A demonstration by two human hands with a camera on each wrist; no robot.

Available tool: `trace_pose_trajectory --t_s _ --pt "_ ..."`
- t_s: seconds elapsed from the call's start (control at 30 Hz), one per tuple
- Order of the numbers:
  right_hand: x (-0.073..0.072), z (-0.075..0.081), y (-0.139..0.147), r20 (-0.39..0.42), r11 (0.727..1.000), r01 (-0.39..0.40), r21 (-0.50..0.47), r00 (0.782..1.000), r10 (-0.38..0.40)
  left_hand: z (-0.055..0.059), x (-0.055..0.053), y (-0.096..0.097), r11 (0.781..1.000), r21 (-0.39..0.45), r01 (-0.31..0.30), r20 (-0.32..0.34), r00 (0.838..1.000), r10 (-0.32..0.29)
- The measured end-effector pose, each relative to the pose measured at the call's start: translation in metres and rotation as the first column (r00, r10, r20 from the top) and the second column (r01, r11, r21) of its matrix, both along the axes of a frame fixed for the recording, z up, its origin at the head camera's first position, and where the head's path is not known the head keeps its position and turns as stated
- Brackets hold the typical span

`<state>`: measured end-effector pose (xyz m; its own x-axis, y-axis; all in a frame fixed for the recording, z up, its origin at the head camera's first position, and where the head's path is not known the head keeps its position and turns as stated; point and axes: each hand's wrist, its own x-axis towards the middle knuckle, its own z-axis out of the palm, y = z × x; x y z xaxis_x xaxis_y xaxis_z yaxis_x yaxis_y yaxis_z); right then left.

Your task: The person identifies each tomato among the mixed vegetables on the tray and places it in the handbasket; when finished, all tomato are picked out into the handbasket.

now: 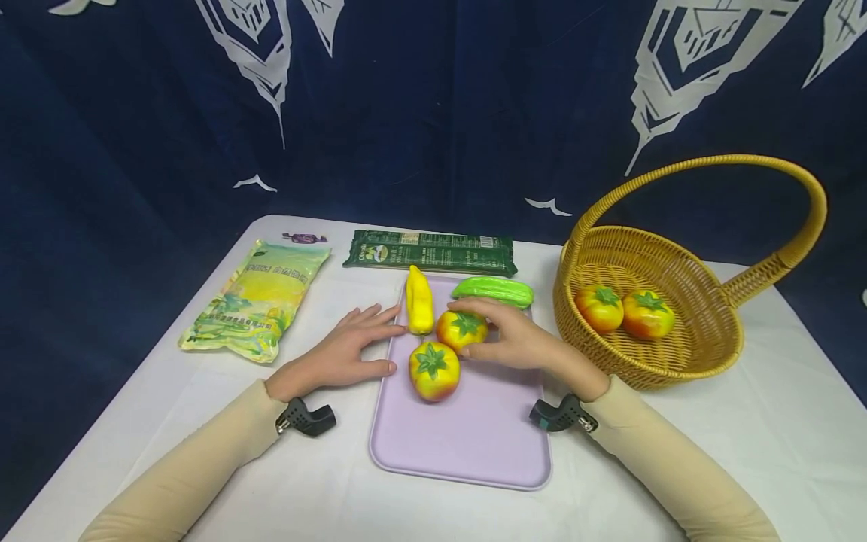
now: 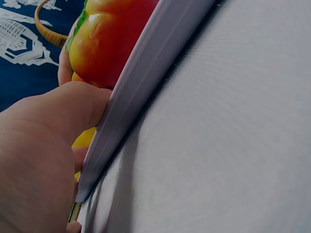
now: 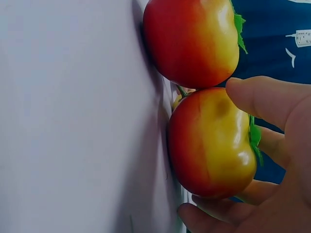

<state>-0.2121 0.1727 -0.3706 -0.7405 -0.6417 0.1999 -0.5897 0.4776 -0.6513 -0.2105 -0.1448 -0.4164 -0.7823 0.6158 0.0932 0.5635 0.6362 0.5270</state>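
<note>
My right hand (image 1: 508,335) grips a red-and-yellow model persimmon (image 1: 462,331) with green leaves on top, thumb on the near side and fingers curled over the far side. A second persimmon (image 1: 434,370) touches it, nearer to me on the lilac tray (image 1: 467,444). In the right wrist view the gripped persimmon (image 3: 211,145) sits below its neighbour (image 3: 189,41). My left hand (image 1: 345,350) lies with fingers spread at the tray's left edge; its thumb touches the rim in the left wrist view. By its fingertips stands a yellow pepper-like vegetable (image 1: 420,305).
A green cucumber-like vegetable (image 1: 494,290) lies at the tray's far right. Behind the tray is a dark green packet (image 1: 433,254). A yellow-green bag (image 1: 257,301) and a purple-wrapped candy (image 1: 305,238) lie left. A wicker basket (image 1: 650,369) at right holds two persimmons (image 1: 648,314).
</note>
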Motion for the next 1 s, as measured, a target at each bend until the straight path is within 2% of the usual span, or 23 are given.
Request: trace_pose_trajectory --t_s 0.5,1.0 --pt "-0.0004 -0.0015 0.0008 -0.011 0.999 0.014 0.029 1.0 -0.014 0.0005 0.0004 0.0003 1.0 0.001 -0.001 0.005 1.0 0.001" --pt "-0.0019 -0.002 0.0022 -0.009 1.0 0.028 0.002 1.0 -0.028 0.0009 0.0004 0.0008 1.0 0.004 0.003 0.0 1.0 -0.003"
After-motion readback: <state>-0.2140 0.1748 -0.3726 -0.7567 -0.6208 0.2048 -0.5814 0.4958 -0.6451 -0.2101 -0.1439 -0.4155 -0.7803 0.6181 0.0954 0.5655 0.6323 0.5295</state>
